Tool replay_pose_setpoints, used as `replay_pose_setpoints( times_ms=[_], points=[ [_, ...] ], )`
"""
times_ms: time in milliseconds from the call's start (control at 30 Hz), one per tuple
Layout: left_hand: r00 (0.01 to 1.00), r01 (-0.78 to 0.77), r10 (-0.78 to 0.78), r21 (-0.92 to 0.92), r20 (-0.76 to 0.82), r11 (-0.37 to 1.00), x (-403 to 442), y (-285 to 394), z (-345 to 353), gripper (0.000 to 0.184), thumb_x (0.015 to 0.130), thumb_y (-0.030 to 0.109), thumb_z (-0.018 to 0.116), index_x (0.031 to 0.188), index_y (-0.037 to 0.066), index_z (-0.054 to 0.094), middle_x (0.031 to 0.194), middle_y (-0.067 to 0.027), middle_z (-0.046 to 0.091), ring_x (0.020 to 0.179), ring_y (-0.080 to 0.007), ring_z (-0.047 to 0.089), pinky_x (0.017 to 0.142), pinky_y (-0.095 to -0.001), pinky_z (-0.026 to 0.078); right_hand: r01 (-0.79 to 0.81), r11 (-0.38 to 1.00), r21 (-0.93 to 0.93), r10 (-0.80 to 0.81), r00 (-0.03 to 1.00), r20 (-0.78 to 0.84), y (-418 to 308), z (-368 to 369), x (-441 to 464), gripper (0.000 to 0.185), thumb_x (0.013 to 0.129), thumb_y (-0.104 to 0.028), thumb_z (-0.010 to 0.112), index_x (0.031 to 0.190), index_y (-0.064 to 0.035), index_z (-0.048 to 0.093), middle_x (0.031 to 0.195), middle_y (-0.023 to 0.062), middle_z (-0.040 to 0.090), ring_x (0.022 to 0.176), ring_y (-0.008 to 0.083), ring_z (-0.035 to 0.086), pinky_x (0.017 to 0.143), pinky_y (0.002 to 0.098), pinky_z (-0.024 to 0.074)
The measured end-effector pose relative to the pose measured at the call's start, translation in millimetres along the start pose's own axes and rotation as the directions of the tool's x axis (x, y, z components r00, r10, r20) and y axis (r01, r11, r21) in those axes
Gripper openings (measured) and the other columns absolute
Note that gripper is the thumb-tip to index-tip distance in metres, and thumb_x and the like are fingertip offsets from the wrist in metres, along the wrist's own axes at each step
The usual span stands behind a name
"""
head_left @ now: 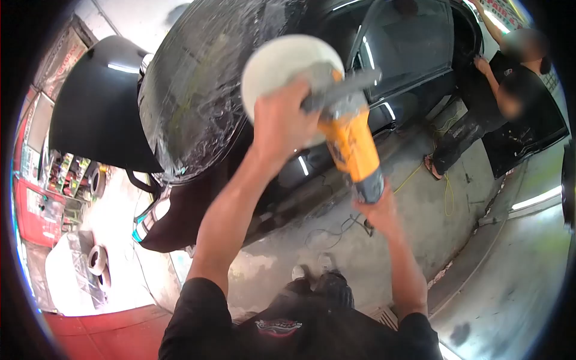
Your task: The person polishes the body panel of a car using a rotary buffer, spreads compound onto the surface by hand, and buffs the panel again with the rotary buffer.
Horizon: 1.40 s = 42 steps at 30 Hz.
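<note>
A yellow and black car polisher (354, 147) with a round whitish pad (270, 63) is raised in front of me, beside the black car (276, 198). My left hand (285, 120) is closed at the polisher's head, by its dark side handle (345, 90); the fingertips are partly hidden. Round the dark rear end of the tool's body, my right hand (379, 210) is wrapped. The pad overlaps the car's side and windshield area in view; whether it touches the paint I cannot tell.
Crinkled clear plastic film (198, 78) covers the car's windshield area. The black hood (99, 102) stands raised at left. Another person (495, 102) works by the car at right, near a detached black panel (528, 132). A yellow cord (414, 174) crosses the concrete floor (270, 264). Tires (97, 261) lie at left.
</note>
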<state>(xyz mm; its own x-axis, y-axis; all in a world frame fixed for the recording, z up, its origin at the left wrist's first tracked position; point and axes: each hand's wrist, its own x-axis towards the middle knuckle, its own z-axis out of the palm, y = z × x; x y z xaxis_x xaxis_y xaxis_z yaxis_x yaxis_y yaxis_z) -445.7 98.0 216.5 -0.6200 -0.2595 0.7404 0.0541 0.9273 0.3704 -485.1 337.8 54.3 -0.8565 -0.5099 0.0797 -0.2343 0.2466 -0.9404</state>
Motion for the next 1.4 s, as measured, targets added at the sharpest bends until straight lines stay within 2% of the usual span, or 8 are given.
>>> replay_pose_setpoints(
  times_ms=[100, 400, 833, 967, 1000, 1067, 1200, 1400],
  points=[
    [1.0, -0.023, 0.023, 0.028, -0.014, 0.999, -93.8, -16.9, -26.8, 0.019, 0.067, 0.008, 0.076, 0.076, 0.003, 0.06, 0.066, -0.0178, 0.057, 0.062, -0.0383, 0.061, 0.054, -0.0376, 0.049, -0.067, 0.98, -0.187, 0.082, 0.994, 0.072, 51.6, 25.8, -54.6, 0.082, 0.066, -0.015, 0.086, 0.134, 0.0004, 0.042, 0.11, 0.0213, 0.066, 0.107, 0.0349, 0.064, 0.092, 0.042, 0.0501],
    [0.984, 0.175, -0.174, 0.04, -0.022, 0.984, -175.4, -11.1, -50.6, 0.019, 0.06, 0.0, 0.072, 0.074, 0.004, 0.059, 0.063, -0.0134, 0.057, 0.056, -0.0339, 0.057, 0.05, -0.0395, 0.046, -0.078, 0.997, -0.026, 0.082, 0.95, 0.301, 64.4, 28.0, -85.0, 0.077, 0.068, -0.01, 0.085, 0.132, 0.0002, 0.044, 0.11, 0.0187, 0.066, 0.107, 0.0289, 0.066, 0.092, 0.0396, 0.0503],
    [0.967, -0.07, 0.102, 0.141, -0.236, 0.988, 150.1, 49.2, 70.4, 0.023, 0.067, 0.005, 0.079, 0.084, 0.001, 0.065, 0.067, -0.0192, 0.061, 0.06, -0.0333, 0.065, 0.054, -0.0343, 0.048, 0.11, 0.993, 0.04, -0.114, 0.986, 0.125, -41.8, -137.1, 158.5, 0.07, 0.069, -0.005, 0.084, 0.126, 0.0001, 0.045, 0.111, 0.0153, 0.066, 0.105, 0.0242, 0.064, 0.092, 0.0361, 0.0492],
    [0.952, -0.161, 0.192, 0.144, -0.238, 0.976, 246.2, 56.3, 127.2, 0.025, 0.071, 0.017, 0.079, 0.092, 0.004, 0.071, 0.071, -0.0168, 0.068, 0.065, -0.0304, 0.069, 0.059, -0.0368, 0.054, -0.004, 0.93, 0.368, -0.047, 0.99, 0.129, -45.8, -170.4, 223.3, 0.064, 0.071, 0.004, 0.08, 0.125, -0.0018, 0.047, 0.109, 0.0097, 0.065, 0.101, 0.02, 0.063, 0.089, 0.0343, 0.0502],
    [0.964, -0.121, 0.155, 0.165, -0.215, 0.979, 265.5, 61.7, 140.6, 0.028, 0.072, 0.021, 0.077, 0.094, 0.004, 0.072, 0.073, -0.0172, 0.069, 0.067, -0.0312, 0.07, 0.063, -0.0398, 0.055, -0.142, 0.954, 0.265, 0.105, 0.984, 0.147, -64.8, -183.5, 232.5, 0.064, 0.071, 0.008, 0.08, 0.126, -0.0027, 0.048, 0.106, 0.0073, 0.065, 0.093, 0.0188, 0.063, 0.078, 0.0333, 0.0519],
    [0.987, -0.061, 0.084, 0.165, -0.14, 0.984, 297.4, 68.0, 163.5, 0.032, 0.071, 0.026, 0.07, 0.096, 0.007, 0.074, 0.081, -0.02, 0.071, 0.075, -0.0348, 0.071, 0.071, -0.0468, 0.056, -0.009, 0.966, 0.257, -0.001, 0.999, 0.039, -64.2, -195.2, 256.1, 0.062, 0.07, 0.007, 0.078, 0.125, -0.0045, 0.053, 0.099, 0.0061, 0.065, 0.075, 0.0133, 0.06, 0.059, 0.0288, 0.0472],
    [0.967, 0.026, 0.009, 0.132, -0.254, 0.991, 288.2, 82.1, 181.4, 0.023, 0.068, 0.022, 0.071, 0.086, 0.008, 0.073, 0.079, -0.0196, 0.071, 0.079, -0.0398, 0.07, 0.075, -0.0472, 0.057, 0.037, 0.953, 0.302, -0.05, 0.998, 0.035, -39.0, -210.4, 272.2, 0.06, 0.071, 0.01, 0.074, 0.126, -0.0032, 0.054, 0.106, 0.0057, 0.064, 0.089, 0.0159, 0.061, 0.075, 0.0294, 0.049],
    [0.847, 0.118, -0.121, -0.038, -0.518, 0.992, 154.5, 55.1, 140.5, 0.019, 0.065, 0.015, 0.08, 0.074, 0.006, 0.066, 0.066, -0.0152, 0.065, 0.066, -0.0346, 0.068, 0.061, -0.0418, 0.053, 0.211, 0.974, -0.085, -0.193, 0.964, 0.181, -30.2, -209.9, 234.8, 0.074, 0.069, 0.007, 0.077, 0.136, 0.0014, 0.046, 0.121, 0.0118, 0.059, 0.111, 0.0233, 0.055, 0.101, 0.0346, 0.0397]
  ],
)
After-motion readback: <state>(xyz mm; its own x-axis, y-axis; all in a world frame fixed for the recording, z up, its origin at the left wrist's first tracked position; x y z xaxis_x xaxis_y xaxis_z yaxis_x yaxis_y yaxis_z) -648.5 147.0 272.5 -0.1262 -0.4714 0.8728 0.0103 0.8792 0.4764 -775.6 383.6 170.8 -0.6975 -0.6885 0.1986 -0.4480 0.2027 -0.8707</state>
